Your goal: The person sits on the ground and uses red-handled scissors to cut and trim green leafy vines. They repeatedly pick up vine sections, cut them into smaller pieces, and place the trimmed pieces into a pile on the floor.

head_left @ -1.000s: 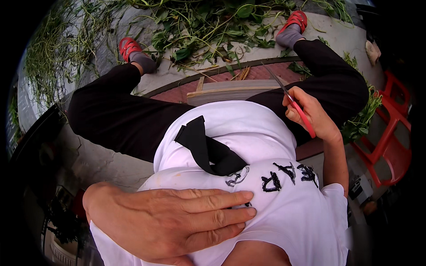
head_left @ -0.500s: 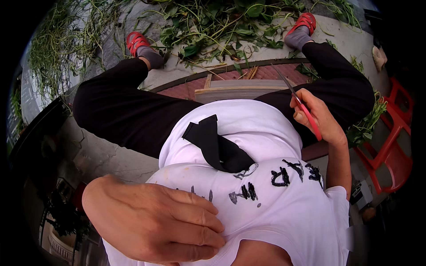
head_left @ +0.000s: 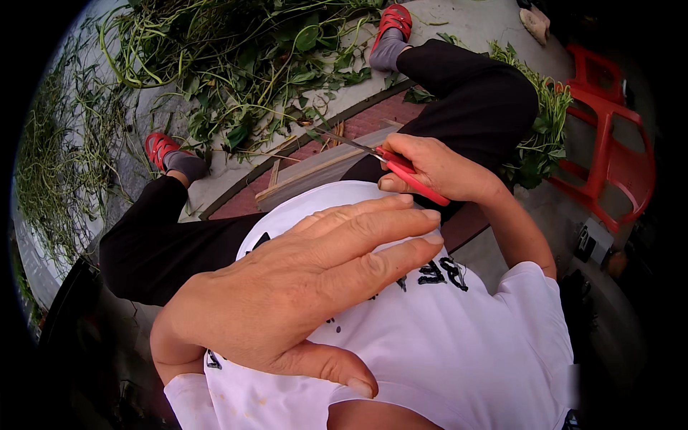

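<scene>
While right hand (head_left: 438, 170) is gripping red-handled scissors (head_left: 407, 176), tips pointing forward-left, left hand (head_left: 304, 279) is hovering loosely open before white shirt (head_left: 466, 351), contact unclear. Scissors are sitting just beyond left hand. Green vines (head_left: 236, 68) are lying farther ahead of both hands, wooden board (head_left: 312, 172) nearer; red chair (head_left: 629, 166) is standing right of right hand.

Right fingers (head_left: 405, 145) around red-handled scissors (head_left: 423, 188), left fingers (head_left: 362, 231) extended over white shirt (head_left: 466, 337), green vines (head_left: 247, 61) beyond
</scene>
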Tool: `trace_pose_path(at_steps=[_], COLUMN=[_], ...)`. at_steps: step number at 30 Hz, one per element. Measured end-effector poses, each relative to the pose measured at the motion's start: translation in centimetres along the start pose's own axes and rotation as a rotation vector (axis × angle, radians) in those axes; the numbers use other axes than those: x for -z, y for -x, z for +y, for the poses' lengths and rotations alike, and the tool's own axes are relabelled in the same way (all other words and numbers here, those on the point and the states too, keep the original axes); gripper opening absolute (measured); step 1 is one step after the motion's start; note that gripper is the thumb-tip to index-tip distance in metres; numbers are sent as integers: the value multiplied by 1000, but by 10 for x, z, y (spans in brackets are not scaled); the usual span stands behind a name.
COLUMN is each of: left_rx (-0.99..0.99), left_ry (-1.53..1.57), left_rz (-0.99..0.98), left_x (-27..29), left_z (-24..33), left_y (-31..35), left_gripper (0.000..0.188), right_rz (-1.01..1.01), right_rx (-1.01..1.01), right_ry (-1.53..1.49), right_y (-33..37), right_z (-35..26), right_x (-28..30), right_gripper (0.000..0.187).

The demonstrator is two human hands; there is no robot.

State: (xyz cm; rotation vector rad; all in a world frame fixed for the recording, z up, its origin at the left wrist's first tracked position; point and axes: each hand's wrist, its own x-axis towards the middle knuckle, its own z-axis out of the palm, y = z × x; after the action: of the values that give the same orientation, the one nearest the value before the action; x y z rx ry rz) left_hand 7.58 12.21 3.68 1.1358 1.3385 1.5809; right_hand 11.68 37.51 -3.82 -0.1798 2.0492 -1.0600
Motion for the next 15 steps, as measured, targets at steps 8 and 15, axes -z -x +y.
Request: trace_pose_path(at_steps=[8,15], left_rx=[-41,256], left_ry=[20,305], left_rz=[-430,-117], left_x=[-4,0], left_z=[11,6], left_y=[-15,-36], left_gripper=[82,57], right_rz=[-12,5], right_rx=[-32,12], right_ry=[74,0], right_y=[8,4], right_z=[6,7], right_x=[2,0], right_gripper=[60,59])
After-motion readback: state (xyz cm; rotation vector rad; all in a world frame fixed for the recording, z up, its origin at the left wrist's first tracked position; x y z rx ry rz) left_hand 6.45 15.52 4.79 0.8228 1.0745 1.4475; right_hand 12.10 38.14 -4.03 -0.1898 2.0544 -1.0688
